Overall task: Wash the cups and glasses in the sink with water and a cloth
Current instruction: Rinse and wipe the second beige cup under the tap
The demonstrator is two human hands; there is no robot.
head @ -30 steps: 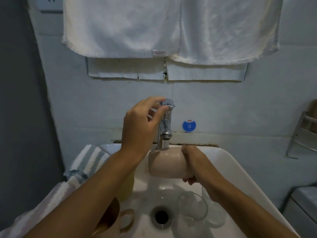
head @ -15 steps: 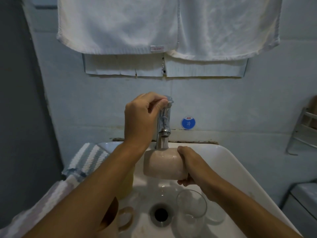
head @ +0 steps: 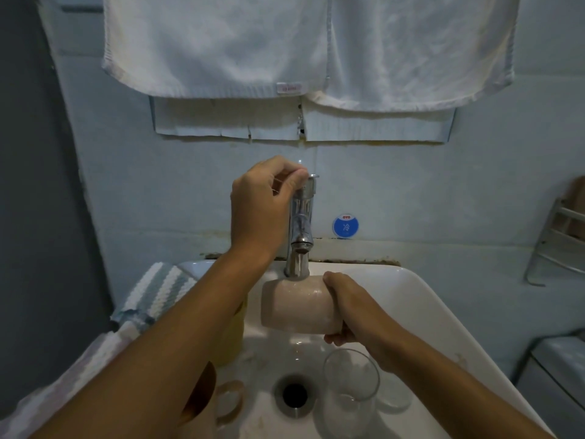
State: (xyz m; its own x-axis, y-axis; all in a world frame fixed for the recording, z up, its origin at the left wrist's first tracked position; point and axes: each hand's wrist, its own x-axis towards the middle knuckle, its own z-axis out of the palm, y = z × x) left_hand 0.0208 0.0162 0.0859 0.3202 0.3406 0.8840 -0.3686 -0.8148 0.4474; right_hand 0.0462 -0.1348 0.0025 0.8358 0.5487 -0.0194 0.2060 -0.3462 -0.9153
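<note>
Head | left hand (head: pixel 259 207) fingers pinch tap (head: pixel 300 223) top | right hand (head: pixel 345 305) grips pink cup (head: pixel 294 307) | glass (head: pixel 349 384) below

A small bathroom is showing here — white towels (head: pixel 221 49) are hanging over a white basin (head: pixel 421 299), a chrome tap (head: pixel 300 223) is standing at its back edge — pale wall tiles behind.

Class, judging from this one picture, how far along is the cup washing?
Done: nothing looks finished. In hand: the right hand holds the wet beige ceramic cup sideways under the chrome tap, whose top the left hand grips. Left: the clear drinking glass and brown handled mug in the white sink.
</note>
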